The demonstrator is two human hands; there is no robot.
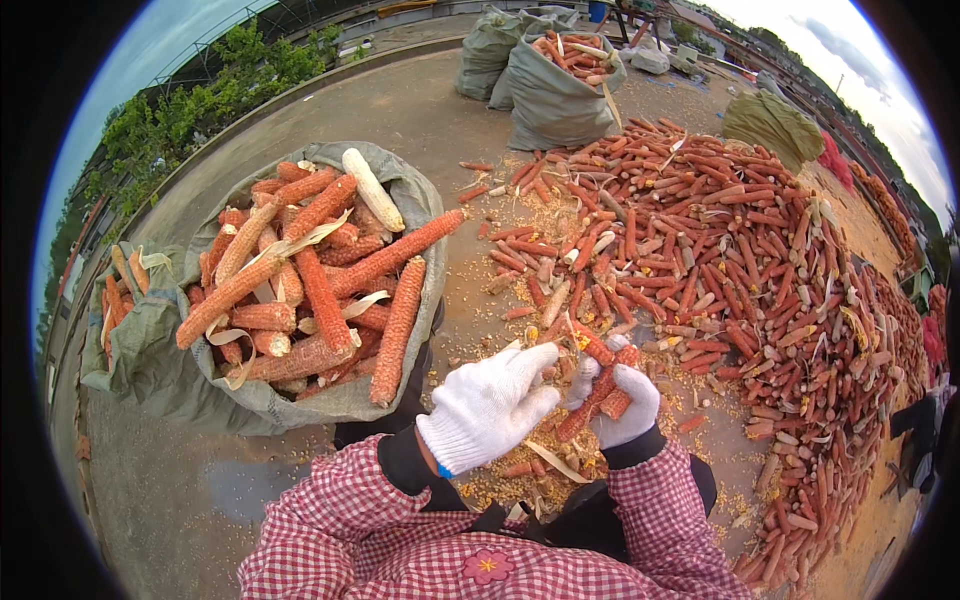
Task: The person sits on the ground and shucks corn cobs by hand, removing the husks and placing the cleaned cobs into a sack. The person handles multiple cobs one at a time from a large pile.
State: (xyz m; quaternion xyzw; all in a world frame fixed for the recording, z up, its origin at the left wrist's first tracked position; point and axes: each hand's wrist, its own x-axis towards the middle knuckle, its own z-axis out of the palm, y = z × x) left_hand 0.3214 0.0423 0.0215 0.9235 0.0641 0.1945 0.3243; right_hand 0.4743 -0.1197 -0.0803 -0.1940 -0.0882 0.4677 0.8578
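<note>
In a white knit glove, my left hand (487,405) is held palm inward with its thumb and fingers apart. I see nothing gripped in it, though its fingertips come close to a reddish cob end. Also gloved, my right hand (634,401) is closed around several red corn cobs (600,394). One of these cobs has a few yellow kernels (581,341) clinging near its upper end. Below both hands, loose kernels and husk scraps (517,487) cover the ground. To the left stands an open woven sack (427,330) heaped with mostly stripped cobs (322,285).
A large pile of red cobs (720,247) spreads over the ground ahead and to the right. Behind it stands another filled sack (559,105) beside a grey-green sack (484,56). A smaller sack (142,375) of cobs sits at far left. Leafy bushes (217,105) line the yard's edge.
</note>
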